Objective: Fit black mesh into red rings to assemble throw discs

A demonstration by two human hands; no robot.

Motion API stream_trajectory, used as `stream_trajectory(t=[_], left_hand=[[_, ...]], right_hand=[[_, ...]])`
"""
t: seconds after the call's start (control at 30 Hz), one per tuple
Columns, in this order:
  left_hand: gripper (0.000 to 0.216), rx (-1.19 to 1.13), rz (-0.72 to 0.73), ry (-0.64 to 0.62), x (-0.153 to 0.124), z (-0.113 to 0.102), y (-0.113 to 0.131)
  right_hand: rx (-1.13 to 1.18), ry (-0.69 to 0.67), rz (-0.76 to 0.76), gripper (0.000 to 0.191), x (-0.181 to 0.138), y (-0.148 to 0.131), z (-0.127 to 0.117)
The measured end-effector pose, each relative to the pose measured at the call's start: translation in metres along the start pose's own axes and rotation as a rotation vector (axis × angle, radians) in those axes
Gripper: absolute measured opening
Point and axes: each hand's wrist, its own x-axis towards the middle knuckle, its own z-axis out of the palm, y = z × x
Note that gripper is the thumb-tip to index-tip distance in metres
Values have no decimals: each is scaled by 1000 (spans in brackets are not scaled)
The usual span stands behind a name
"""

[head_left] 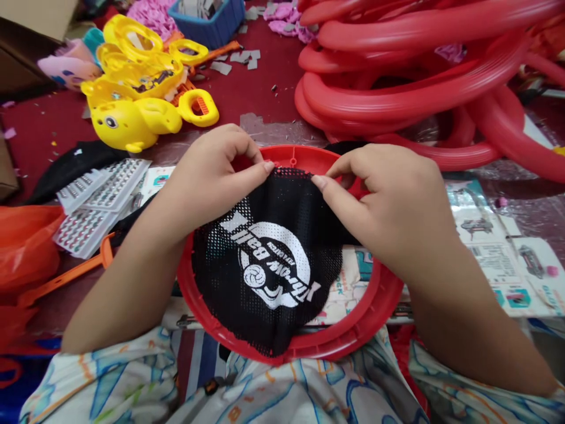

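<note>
A red plastic ring [353,327] lies near my lap, over printed cardboard. Across it is a round black mesh cloth [309,218] with white "Throw Ball" lettering. Its left and lower edges lie along the ring, while a gap shows at the lower right. My left hand [220,176] pinches the cloth's upper edge at the ring's far side. Just to the right, my right hand [388,200] has thumb and forefinger closed on the same edge. Small pegs stand on the ring's rim between the two hands.
Large red tubes [410,94] are stacked at the back right. Yellow plastic toy parts [136,118] lie at the back left, near a blue basket [212,23]. Clear trays of small round pieces [106,200] and an orange plastic strip [66,277] are on the left.
</note>
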Motion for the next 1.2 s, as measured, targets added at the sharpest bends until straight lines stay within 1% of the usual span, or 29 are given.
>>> stream_trajectory(t=[0.07,0.13,0.2,0.3,0.37,0.47,0.5,0.57,0.63,0.7,0.8,0.87,0.93,1.03,1.1,1.2], left_hand=[[21,30,-42,0,3,-3,-3],[22,40,-127,-10,4,-7,-4],[24,26,-216,-38,2,-11,-5],[23,32,-264,-65,-7,-16,-10],[22,63,-266,-102,-15,-16,-17],[23,62,-288,-190,-26,-10,-34],[22,55,-299,-197,-28,-7,-39],[19,86,-313,-167,-30,-1,-47],[21,184,-299,-130,-27,5,-47],[24,266,-197,-104,-20,10,-42],[22,202,59,-117,-5,15,-32],[19,108,145,-167,6,19,-30],[18,20,151,-224,15,22,-33],[15,-141,111,-272,21,26,-41],[12,-268,72,-278,22,30,-47],[10,-390,33,-243,20,37,-53]], right_hand=[[-51,-15,16,26,-4,-2,-7],[-123,-109,2,29,-8,-5,-10],[-184,-216,-54,28,-12,-10,-9],[-269,-277,-110,27,-15,-17,5],[-294,-290,-90,27,-16,-21,18],[-261,-337,-53,26,-15,-26,37],[-250,-355,-50,25,-15,-26,41],[-236,-390,-51,25,-14,-27,47],[-221,-408,-61,24,-12,-26,50],[-208,-412,-76,25,-11,-25,51],[-187,-382,-112,28,-11,-22,49],[-165,-356,-128,27,-10,-20,48],[-124,-346,-109,25,-7,-17,45],[-18,-344,-8,21,0,-12,40],[43,-335,30,29,5,-8,37],[72,-347,-3,39,9,-2,35]])
